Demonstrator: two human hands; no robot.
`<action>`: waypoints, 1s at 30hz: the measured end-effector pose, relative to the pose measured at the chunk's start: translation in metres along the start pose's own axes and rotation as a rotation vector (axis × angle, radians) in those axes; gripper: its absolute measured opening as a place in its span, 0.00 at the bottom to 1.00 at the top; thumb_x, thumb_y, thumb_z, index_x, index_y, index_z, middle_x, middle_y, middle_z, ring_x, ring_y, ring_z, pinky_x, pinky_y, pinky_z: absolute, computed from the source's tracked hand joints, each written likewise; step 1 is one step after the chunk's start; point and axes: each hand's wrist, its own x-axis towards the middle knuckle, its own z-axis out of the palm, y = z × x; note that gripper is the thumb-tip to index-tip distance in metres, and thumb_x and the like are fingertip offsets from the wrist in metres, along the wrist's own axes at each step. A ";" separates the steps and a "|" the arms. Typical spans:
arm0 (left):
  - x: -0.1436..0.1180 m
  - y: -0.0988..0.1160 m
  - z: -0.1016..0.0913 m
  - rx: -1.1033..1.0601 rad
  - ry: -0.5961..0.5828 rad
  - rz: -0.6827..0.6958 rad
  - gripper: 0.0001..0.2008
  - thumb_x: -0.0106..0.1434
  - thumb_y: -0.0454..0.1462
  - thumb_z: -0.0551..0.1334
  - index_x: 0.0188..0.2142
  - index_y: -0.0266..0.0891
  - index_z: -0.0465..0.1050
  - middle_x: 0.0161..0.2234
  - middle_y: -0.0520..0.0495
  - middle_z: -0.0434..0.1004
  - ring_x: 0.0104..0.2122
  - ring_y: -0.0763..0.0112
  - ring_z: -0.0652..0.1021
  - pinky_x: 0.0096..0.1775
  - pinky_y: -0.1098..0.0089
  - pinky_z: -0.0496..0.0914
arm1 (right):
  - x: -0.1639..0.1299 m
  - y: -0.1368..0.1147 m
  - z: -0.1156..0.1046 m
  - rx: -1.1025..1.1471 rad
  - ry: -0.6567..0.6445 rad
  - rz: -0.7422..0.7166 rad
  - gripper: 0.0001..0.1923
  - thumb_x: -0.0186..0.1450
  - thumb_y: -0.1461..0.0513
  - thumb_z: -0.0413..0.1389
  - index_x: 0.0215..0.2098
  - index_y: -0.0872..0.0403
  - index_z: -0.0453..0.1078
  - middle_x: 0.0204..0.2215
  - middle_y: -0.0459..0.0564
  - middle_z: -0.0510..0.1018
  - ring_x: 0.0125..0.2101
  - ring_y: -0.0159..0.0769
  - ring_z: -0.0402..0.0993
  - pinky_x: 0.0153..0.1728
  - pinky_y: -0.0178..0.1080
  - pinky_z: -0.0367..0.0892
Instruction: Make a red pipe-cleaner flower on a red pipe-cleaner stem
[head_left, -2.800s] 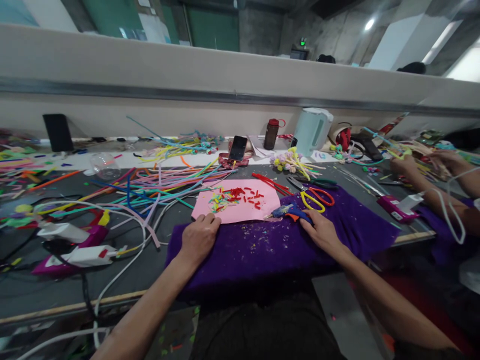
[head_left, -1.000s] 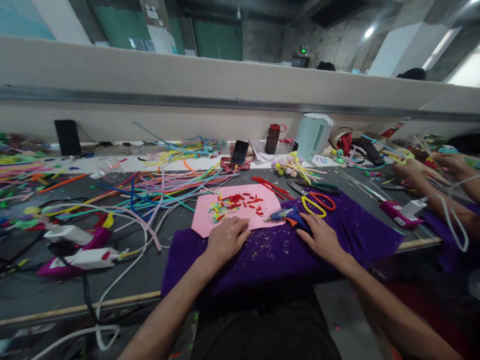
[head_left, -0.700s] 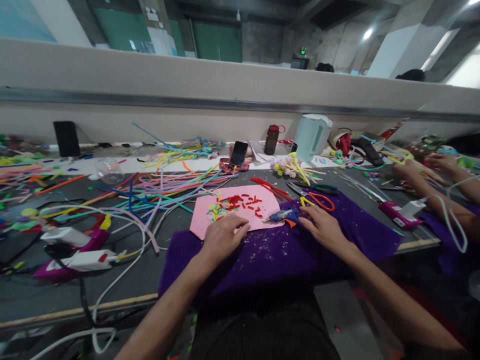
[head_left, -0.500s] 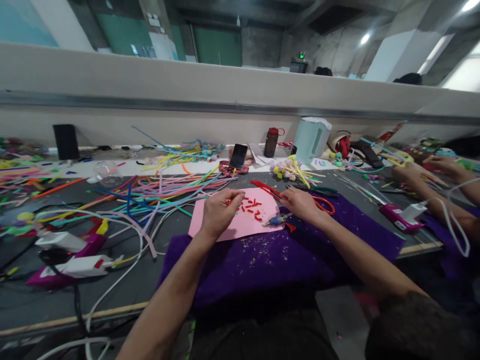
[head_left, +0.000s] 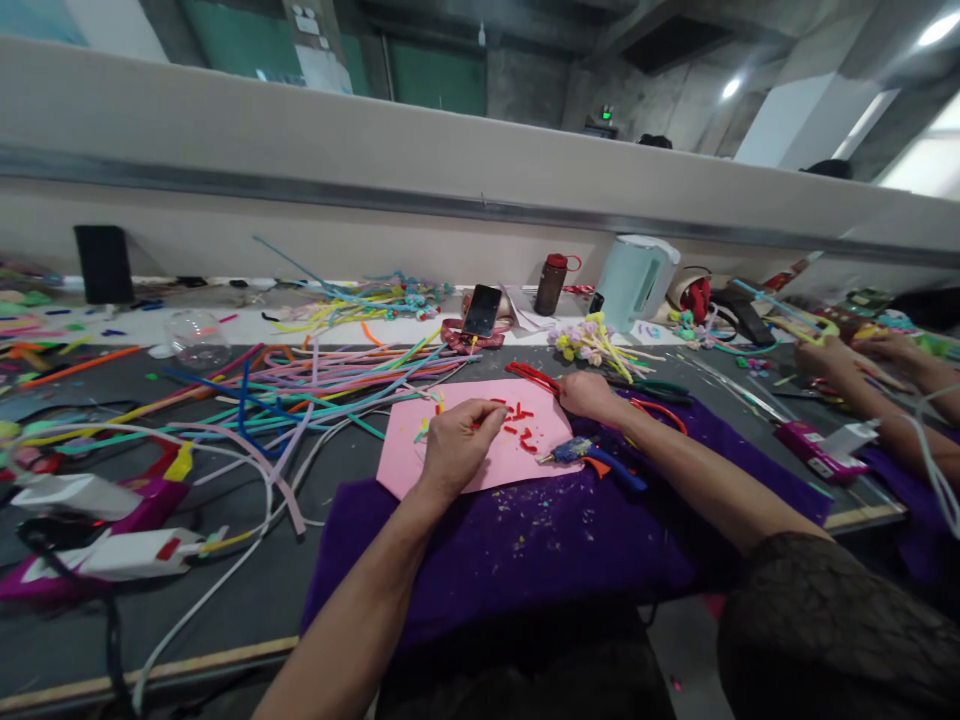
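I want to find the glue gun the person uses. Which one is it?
Find the purple felt cloth before the person. At its far edge, beside the pink paper sheet, lies a small blue glue gun with an orange trigger. The other glue guns, far left, are white and magenta.

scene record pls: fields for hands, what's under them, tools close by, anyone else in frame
left hand: fingers curled, resting on the pink sheet among the small red pieces
right hand: at the sheet's far right corner, touching the red strips; grip unclear
surface: purple cloth under the sheet's near edge
tools: blue glue gun right of the sheet
other person: hands working at far right
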 end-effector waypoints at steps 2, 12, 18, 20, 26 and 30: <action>0.001 -0.002 0.001 -0.111 -0.040 -0.069 0.13 0.56 0.44 0.57 0.30 0.38 0.75 0.27 0.49 0.76 0.27 0.73 0.74 0.28 0.75 0.66 | -0.004 0.001 -0.012 0.054 0.030 -0.007 0.12 0.57 0.63 0.50 0.31 0.59 0.74 0.30 0.59 0.78 0.33 0.42 0.73 0.32 0.36 0.63; 0.008 -0.005 -0.003 -0.838 -0.104 -0.434 0.22 0.53 0.45 0.61 0.44 0.33 0.68 0.40 0.39 0.75 0.21 0.80 0.72 0.17 0.81 0.60 | -0.081 -0.051 -0.030 0.945 -0.253 -0.252 0.08 0.55 0.61 0.50 0.23 0.57 0.66 0.15 0.42 0.67 0.15 0.25 0.60 0.15 0.28 0.55; 0.003 -0.004 -0.005 -0.842 -0.241 -0.443 0.18 0.56 0.44 0.58 0.40 0.32 0.71 0.27 0.45 0.76 0.14 0.84 0.66 0.13 0.81 0.55 | -0.097 -0.059 -0.035 1.013 -0.458 -0.306 0.09 0.55 0.59 0.53 0.21 0.57 0.65 0.15 0.41 0.66 0.15 0.24 0.59 0.17 0.28 0.56; 0.000 -0.001 -0.004 -0.854 -0.386 -0.462 0.17 0.56 0.44 0.58 0.39 0.32 0.72 0.23 0.48 0.74 0.12 0.85 0.64 0.12 0.81 0.52 | -0.089 -0.053 -0.044 1.043 -0.393 -0.276 0.11 0.56 0.57 0.53 0.23 0.57 0.67 0.16 0.42 0.68 0.16 0.24 0.60 0.17 0.29 0.55; -0.008 0.008 0.004 -0.817 -0.650 -0.483 0.16 0.56 0.43 0.59 0.36 0.33 0.73 0.20 0.49 0.74 0.10 0.84 0.63 0.12 0.80 0.53 | -0.061 -0.050 -0.059 1.199 -0.266 -0.247 0.12 0.56 0.55 0.53 0.30 0.57 0.70 0.23 0.45 0.72 0.17 0.23 0.60 0.15 0.28 0.49; -0.010 0.008 0.008 -0.750 -0.662 -0.456 0.14 0.57 0.42 0.57 0.29 0.33 0.73 0.17 0.51 0.72 0.10 0.84 0.63 0.13 0.80 0.54 | -0.057 -0.059 -0.054 1.171 -0.324 -0.346 0.09 0.56 0.59 0.54 0.28 0.58 0.69 0.19 0.42 0.68 0.16 0.22 0.57 0.17 0.28 0.50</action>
